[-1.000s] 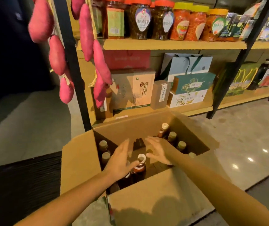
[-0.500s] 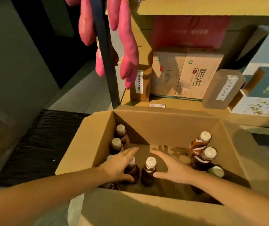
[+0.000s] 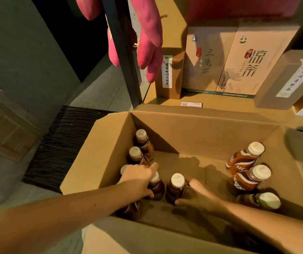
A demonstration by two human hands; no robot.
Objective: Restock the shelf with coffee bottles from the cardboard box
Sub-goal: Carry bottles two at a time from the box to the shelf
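Note:
An open cardboard box point(image 3: 202, 132) stands on the floor in front of the shelf point(image 3: 220, 103). Several brown coffee bottles with pale caps stand inside it: some along the left wall point(image 3: 141, 140), three at the right point(image 3: 246, 158). My left hand point(image 3: 138, 178) is wrapped around a bottle point(image 3: 156, 184) near the box's front left. My right hand point(image 3: 196, 195) grips the side of the neighbouring bottle point(image 3: 176, 187) in the middle. Both bottles stand on the box floor.
Tan tea cartons point(image 3: 238, 61) and a small brown box point(image 3: 171, 74) fill the low shelf behind the box. Pink sweet potatoes point(image 3: 150, 39) hang beside a dark shelf post point(image 3: 125, 57). A black ribbed mat point(image 3: 60, 145) lies on the floor at left.
My head has dropped closer to the box. Both hands went from open and hovering over the bottles to closing around one bottle each.

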